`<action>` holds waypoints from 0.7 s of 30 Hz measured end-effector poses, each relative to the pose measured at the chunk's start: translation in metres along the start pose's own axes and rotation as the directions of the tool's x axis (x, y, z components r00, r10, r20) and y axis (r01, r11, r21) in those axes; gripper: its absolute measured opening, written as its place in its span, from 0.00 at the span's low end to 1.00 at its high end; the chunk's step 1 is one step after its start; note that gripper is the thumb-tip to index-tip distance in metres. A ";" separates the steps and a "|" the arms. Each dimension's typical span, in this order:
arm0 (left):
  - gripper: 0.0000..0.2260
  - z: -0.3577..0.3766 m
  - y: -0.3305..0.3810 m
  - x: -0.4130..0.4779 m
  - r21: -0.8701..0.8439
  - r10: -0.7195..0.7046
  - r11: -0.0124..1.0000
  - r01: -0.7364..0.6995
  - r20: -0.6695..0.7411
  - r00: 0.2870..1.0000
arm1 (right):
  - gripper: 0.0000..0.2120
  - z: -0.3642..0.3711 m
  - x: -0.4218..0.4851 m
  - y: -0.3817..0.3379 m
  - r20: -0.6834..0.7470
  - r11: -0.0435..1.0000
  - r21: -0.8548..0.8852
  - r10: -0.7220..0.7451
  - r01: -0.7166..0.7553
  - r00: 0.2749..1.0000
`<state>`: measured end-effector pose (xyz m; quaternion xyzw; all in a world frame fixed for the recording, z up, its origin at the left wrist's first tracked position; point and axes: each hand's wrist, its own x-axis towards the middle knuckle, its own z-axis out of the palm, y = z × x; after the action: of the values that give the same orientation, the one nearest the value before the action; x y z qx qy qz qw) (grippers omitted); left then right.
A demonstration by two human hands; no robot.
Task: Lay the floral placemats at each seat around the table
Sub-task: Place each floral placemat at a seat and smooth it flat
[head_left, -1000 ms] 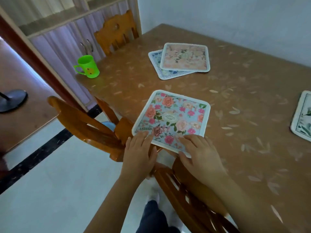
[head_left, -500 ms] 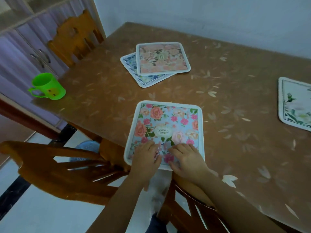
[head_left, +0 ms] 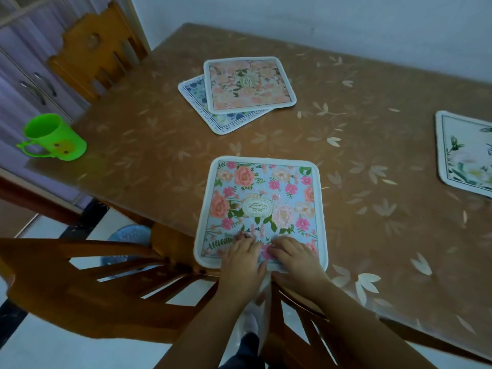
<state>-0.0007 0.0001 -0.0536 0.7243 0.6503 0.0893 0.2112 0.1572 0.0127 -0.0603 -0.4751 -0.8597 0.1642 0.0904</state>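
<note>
Since a second ago you've squared the blue floral placemat (head_left: pixel 262 209) to the table (head_left: pixel 372 235) edge. Chair backs (head_left: pixel 87 283) stand between you and it; two stacked placemats (head_left: pixel 239 91), another placemat (head_left: pixel 466 153) and a green cup (head_left: pixel 54 137) lie apart. Left hand (head_left: pixel 241 258) and right hand (head_left: pixel 294 258) press its near edge, fingers (head_left: pixel 279 247) flat, gripping nothing.

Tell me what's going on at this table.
A person is setting out floral placemats. Both hands, left hand and right hand, press flat on the near edge of the blue mat, which lies at the table edge in front of a chair. A pink mat lies on top of another mat farther back, not yet laid out. A white mat lies at the right.
</note>
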 end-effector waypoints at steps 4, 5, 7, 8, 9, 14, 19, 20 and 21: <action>0.19 0.001 -0.002 0.001 -0.009 0.011 1.000 -0.011 0.010 1.000 | 0.16 -0.003 -0.001 0.002 -0.067 0.994 0.105 -0.012 0.019 0.998; 0.20 0.001 -0.001 0.001 -0.014 0.014 1.000 -0.014 0.008 1.000 | 0.14 -0.005 -0.001 0.003 -0.083 0.989 0.146 -0.001 0.013 0.997; 0.20 0.002 -0.001 0.001 -0.022 0.021 1.000 -0.021 0.003 1.000 | 0.12 -0.007 -0.002 0.004 -0.114 0.980 0.200 0.027 -0.003 0.993; 0.19 0.002 -0.001 0.002 -0.032 0.023 0.999 -0.023 0.001 1.000 | 0.12 -0.008 -0.002 0.003 -0.126 0.976 0.216 0.039 -0.011 0.991; 0.19 0.001 -0.001 0.002 -0.045 0.023 0.999 -0.024 -0.005 1.000 | 0.12 -0.009 -0.002 0.003 -0.137 0.973 0.228 0.054 -0.021 0.989; 0.13 -0.004 0.000 0.005 -0.157 -0.004 0.988 -0.007 -0.072 0.997 | 0.09 -0.010 -0.003 0.004 -0.183 0.962 0.263 0.120 -0.069 0.976; 0.07 -0.010 0.001 0.004 -0.203 -0.021 0.979 0.006 -0.072 0.997 | 0.05 -0.010 -0.003 0.007 -0.196 0.960 0.261 0.156 -0.102 0.968; 0.06 -0.011 0.002 0.004 -0.211 -0.029 0.977 0.013 -0.073 0.997 | 0.06 -0.011 -0.003 0.007 -0.202 0.958 0.264 0.165 -0.108 0.965; 0.05 -0.014 0.002 0.004 -0.226 -0.044 0.974 0.027 -0.073 0.996 | 0.06 -0.012 -0.003 0.008 -0.204 0.957 0.265 0.173 -0.116 0.963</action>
<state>-0.0035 0.0067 -0.0410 0.6800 0.6566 0.1866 0.2679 0.1692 0.0164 -0.0519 -0.5374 -0.7789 0.2227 0.2344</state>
